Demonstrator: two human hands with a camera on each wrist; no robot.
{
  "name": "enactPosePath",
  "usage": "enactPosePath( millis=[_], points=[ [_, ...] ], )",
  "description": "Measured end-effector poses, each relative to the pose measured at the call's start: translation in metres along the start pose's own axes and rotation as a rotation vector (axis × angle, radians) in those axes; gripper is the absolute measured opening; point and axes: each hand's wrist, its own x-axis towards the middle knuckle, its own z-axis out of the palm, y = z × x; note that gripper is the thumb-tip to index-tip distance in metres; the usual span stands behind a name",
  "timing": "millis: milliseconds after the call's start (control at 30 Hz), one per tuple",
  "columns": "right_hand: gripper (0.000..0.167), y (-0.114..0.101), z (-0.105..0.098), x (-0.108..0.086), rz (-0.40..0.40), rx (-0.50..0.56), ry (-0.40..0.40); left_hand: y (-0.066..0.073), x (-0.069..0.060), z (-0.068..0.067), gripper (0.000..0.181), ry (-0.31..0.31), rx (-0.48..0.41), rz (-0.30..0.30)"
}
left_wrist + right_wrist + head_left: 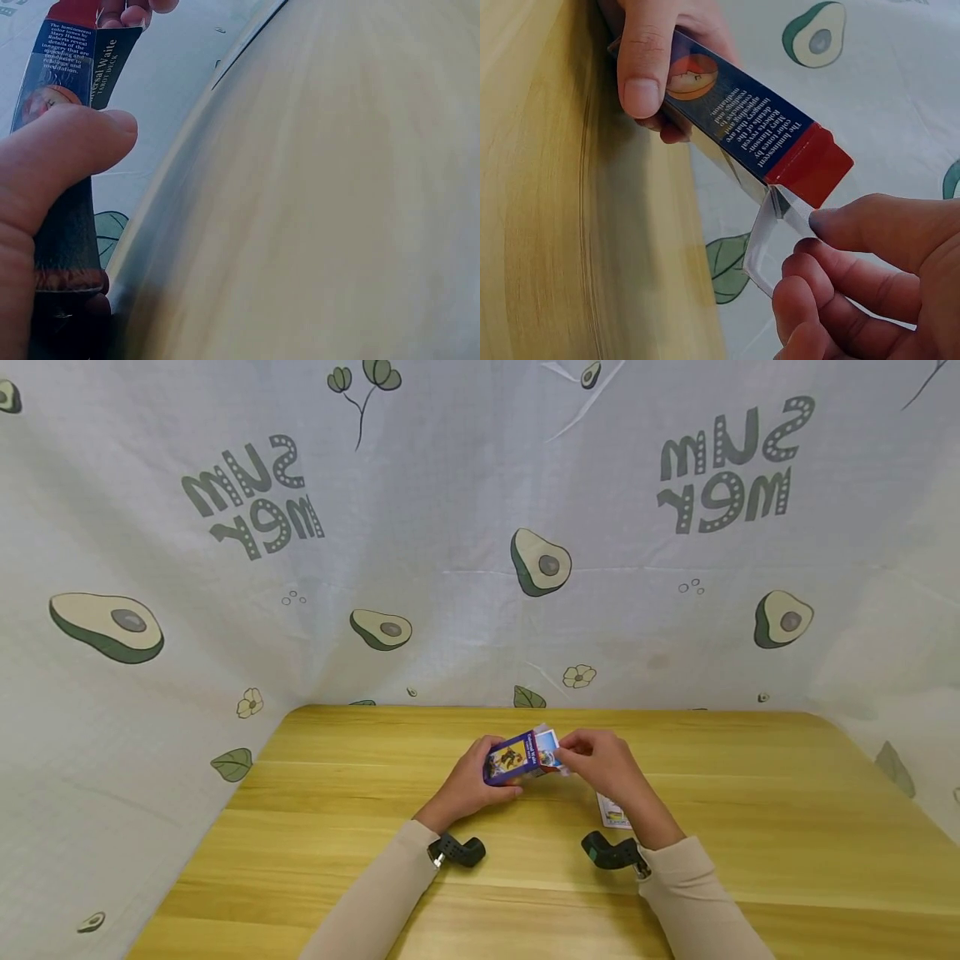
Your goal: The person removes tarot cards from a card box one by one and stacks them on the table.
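Note:
A blue tarot card box (510,758) is tilted above the table, its end with a red side flap (814,166) pointing to the right. My left hand (472,777) grips the box around its body, the thumb (82,142) lying along the narrow printed side. At the opened end my right hand (602,764) pinches a white flap (763,240) between thumb and fingers. A blue-and-white picture panel (547,745) shows at that end; whether it is a card or part of the lid, I cannot tell. The inside of the box is hidden.
A white-edged printed card (612,811) lies on the wooden table (337,843), partly covered by my right forearm. Behind the table hangs a pale cloth (450,527) with avocado prints. Each wrist wears a black camera mount (611,852).

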Motion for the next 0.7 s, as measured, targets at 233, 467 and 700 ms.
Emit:
enactPosePath(
  millis=[233, 467, 700],
  points=[
    [0.025, 0.002, -0.003, 0.000, 0.015, 0.033, 0.004, 0.001, -0.001, -0.001, 0.072, 0.001, -0.003, -0.008],
    [0.024, 0.004, -0.007, 0.000, 0.009, 0.047, 0.004, 0.002, -0.002, -0.001, 0.072, 0.003, -0.002, -0.018],
    [0.023, 0.007, -0.011, 0.000, 0.005, 0.055, 0.010, 0.003, -0.002, -0.001, 0.072, 0.005, -0.002, -0.005]
  ],
)
